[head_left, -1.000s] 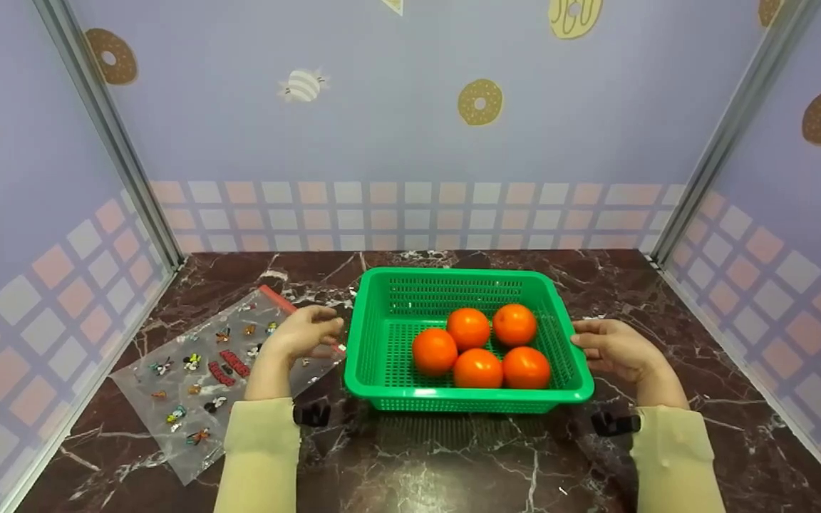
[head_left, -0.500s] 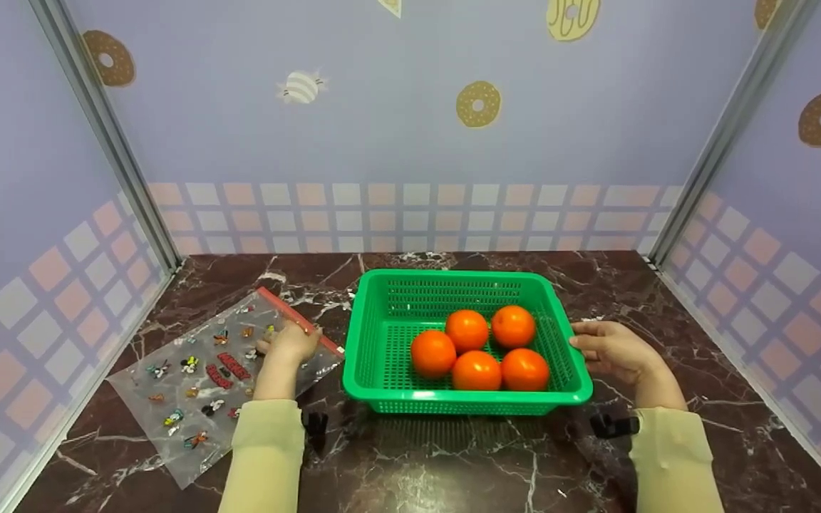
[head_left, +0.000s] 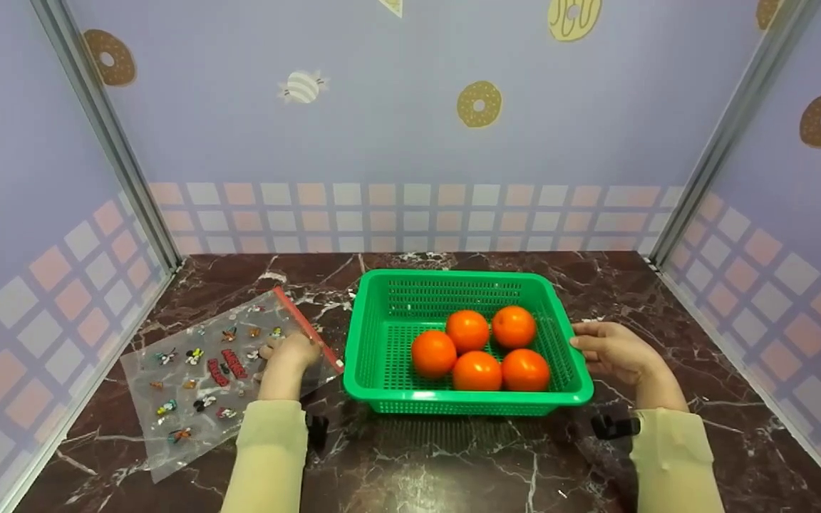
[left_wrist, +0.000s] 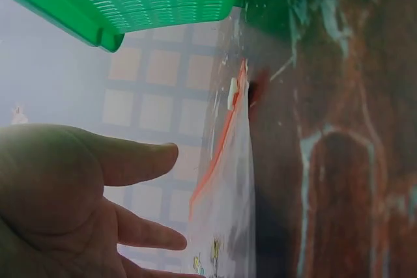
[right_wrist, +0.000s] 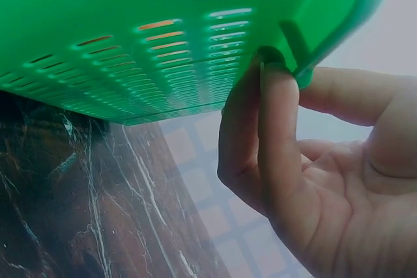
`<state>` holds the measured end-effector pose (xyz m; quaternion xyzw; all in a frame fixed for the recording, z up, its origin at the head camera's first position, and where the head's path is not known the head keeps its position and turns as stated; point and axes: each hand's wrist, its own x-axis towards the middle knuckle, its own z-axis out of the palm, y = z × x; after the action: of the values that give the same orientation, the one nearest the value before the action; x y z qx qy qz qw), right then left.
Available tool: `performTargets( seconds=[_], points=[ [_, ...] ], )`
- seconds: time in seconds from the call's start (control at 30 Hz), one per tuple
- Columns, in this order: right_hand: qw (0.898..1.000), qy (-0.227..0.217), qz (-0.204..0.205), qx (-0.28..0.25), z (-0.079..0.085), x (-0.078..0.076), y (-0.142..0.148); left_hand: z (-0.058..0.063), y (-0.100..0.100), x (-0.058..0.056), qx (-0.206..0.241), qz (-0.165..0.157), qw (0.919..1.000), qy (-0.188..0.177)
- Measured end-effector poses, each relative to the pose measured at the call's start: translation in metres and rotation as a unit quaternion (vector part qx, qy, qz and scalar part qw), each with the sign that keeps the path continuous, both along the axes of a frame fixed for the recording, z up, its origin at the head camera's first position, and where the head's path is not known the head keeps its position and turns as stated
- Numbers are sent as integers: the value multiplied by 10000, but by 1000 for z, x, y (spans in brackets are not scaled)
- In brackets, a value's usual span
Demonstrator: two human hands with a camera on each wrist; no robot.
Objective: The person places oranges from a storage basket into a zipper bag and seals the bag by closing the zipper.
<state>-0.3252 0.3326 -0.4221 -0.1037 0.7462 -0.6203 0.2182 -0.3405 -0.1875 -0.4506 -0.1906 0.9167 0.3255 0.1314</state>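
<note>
A green plastic basket [head_left: 382, 335] with slotted walls holds several round orange fruits, perhaps oranges [head_left: 467, 330]. On its right side my right hand [head_left: 617, 349] grips the rim; in the right wrist view, the curled fingers [right_wrist: 280, 128] reach under the rim's edge, with the thumb opposite. To the left lies a clear zip bag [head_left: 168, 370] with a red closure strip and small printed cartoon figures. My left hand [head_left: 289, 356] is over the bag near that strip. The left wrist view shows its thumb and fingers [left_wrist: 146, 226] extended, with some fingertips at the bag's surface.
The dark marbled tabletop [head_left: 467, 470] is enclosed by patterned walls [head_left: 410, 142] at the back and both sides. The bag's red strip ends close beside the basket's left wall.
My left hand came down from beside the basket onto the bag. The bag has then shifted slightly rightward and turned. The right hand and basket keep their place.
</note>
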Motion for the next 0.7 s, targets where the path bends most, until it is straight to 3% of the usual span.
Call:
performTargets(
  seconds=[0.07, 0.3, 0.53, 0.7],
  points=[
    [10000, 6, -3, 14, 0, 0, 0, -1, 1, 1, -64, 66, 9999, -93],
    [10000, 29, -1, 33, 0, 0, 0, -1, 3, 3, -647, -312, 9973, -182],
    [10000, 23, 48, 30, 1, 0, 1, 3, 5, 5, -356, 80, 9989, -286],
    [10000, -2, 19, 31, 2, 0, 1, 4, 10, 4, -599, 150, 9978, -242]
  ],
)
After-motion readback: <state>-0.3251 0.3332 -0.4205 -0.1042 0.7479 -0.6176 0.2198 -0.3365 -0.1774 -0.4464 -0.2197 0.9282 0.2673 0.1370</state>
